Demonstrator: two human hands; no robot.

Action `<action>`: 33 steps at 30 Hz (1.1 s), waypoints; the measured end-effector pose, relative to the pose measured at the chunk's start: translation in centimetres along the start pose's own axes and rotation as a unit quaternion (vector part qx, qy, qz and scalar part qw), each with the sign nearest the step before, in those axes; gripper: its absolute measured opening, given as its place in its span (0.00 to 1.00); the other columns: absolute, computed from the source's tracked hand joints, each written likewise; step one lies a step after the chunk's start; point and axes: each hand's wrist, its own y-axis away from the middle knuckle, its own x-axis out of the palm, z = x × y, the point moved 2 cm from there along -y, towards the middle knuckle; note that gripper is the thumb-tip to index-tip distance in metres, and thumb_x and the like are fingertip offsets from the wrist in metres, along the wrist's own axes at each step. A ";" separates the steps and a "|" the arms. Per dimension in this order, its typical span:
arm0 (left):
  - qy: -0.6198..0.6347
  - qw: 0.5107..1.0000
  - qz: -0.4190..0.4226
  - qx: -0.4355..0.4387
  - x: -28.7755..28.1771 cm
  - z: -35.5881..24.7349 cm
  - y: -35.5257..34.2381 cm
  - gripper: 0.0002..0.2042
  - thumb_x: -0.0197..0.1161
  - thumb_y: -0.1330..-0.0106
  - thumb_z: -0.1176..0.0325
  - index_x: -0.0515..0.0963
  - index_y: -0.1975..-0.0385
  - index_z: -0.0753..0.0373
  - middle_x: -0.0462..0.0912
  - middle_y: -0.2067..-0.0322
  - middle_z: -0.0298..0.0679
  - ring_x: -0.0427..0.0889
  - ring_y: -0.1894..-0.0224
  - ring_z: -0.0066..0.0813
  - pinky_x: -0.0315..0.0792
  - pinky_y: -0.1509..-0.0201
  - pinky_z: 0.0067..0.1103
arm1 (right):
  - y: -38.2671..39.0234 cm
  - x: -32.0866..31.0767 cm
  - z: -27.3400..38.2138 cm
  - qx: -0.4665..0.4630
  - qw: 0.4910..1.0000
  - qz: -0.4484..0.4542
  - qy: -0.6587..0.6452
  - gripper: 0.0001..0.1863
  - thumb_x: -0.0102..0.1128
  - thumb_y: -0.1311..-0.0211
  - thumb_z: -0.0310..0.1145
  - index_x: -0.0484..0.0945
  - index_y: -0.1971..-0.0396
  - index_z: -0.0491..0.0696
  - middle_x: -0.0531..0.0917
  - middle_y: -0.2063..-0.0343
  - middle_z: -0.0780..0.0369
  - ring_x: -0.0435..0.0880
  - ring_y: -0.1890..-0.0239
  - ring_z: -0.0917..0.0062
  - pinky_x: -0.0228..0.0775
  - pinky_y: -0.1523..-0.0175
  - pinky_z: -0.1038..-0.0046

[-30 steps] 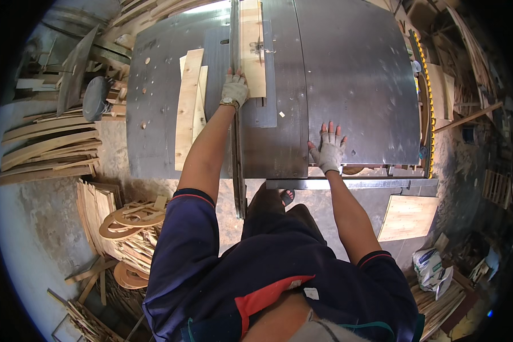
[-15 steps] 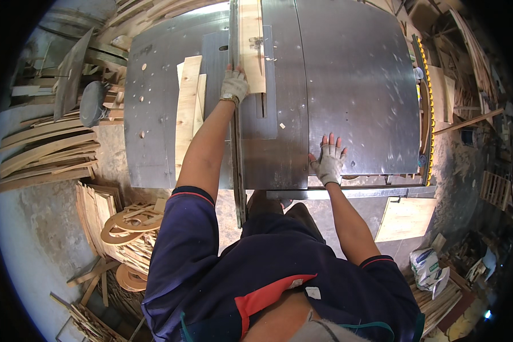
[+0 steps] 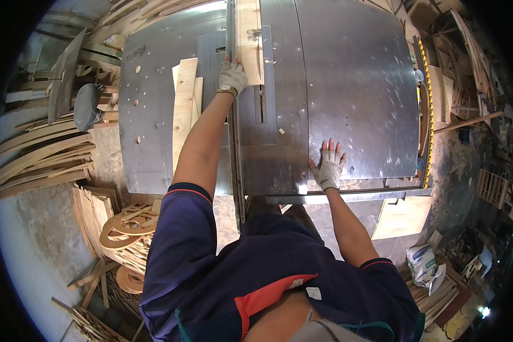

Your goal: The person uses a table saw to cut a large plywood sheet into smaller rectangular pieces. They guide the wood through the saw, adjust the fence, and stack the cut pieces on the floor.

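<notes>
A long pale wooden board (image 3: 248,48) lies lengthwise on the dark metal saw table (image 3: 359,85), along the right side of a long metal fence (image 3: 235,148). My left hand (image 3: 232,77), in a fingerless-tip glove, rests at the fence and the board's near left corner. Its fingers stretch forward. In front of the board's near end shows a narrow slot (image 3: 260,105) in the table insert. My right hand (image 3: 328,167), gloved alike, lies flat near the table's front edge with fingers spread, holding nothing. Left of the fence lie pale wood strips (image 3: 185,97), partly behind my left forearm.
A metal rail (image 3: 353,195) runs along the table's front right, and a yellow-edged strip (image 3: 427,114) along its right side. Curved wood pieces (image 3: 45,154) are stacked at left. Plywood offcuts (image 3: 125,231) stand at lower left. A small wood chip (image 3: 281,131) lies on the table.
The board has slid a little farther forward along the fence, with my left hand moving along at its near end. More of the slot shows. My right hand stays flat on the table.
</notes>
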 end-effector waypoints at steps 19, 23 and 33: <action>0.015 0.999 -0.030 -0.002 -4.0 9.3 -16.3 0.24 0.57 0.32 0.56 0.76 0.37 0.56 0.74 0.34 0.40 0.61 0.25 0.38 0.42 0.21 0.49 | 0.5 1.2 -0.6 0.007 1.000 0.001 0.023 0.56 0.64 0.46 0.60 0.50 0.23 0.49 0.47 0.21 0.55 0.36 0.20 0.52 0.21 0.21 0.43; 0.152 0.981 -0.121 -0.022 -4.6 10.6 -18.4 0.24 0.60 0.35 0.57 0.75 0.38 0.55 0.74 0.34 0.42 0.64 0.27 0.39 0.56 0.28 0.49 | 0.1 0.8 -0.6 0.050 0.998 0.038 0.022 0.53 0.67 0.47 0.57 0.54 0.25 0.49 0.54 0.23 0.56 0.42 0.21 0.53 0.28 0.21 0.44; 0.205 0.932 -0.276 -0.113 -2.2 9.7 -20.6 0.25 0.67 0.37 0.57 0.71 0.40 0.55 0.77 0.40 0.41 0.73 0.33 0.38 0.66 0.35 0.44 | -28.6 -14.5 2.8 -0.051 0.956 -0.213 -0.196 0.15 0.60 0.34 0.40 0.82 0.61 0.42 0.85 0.69 0.50 0.85 0.65 0.53 0.75 0.57 0.57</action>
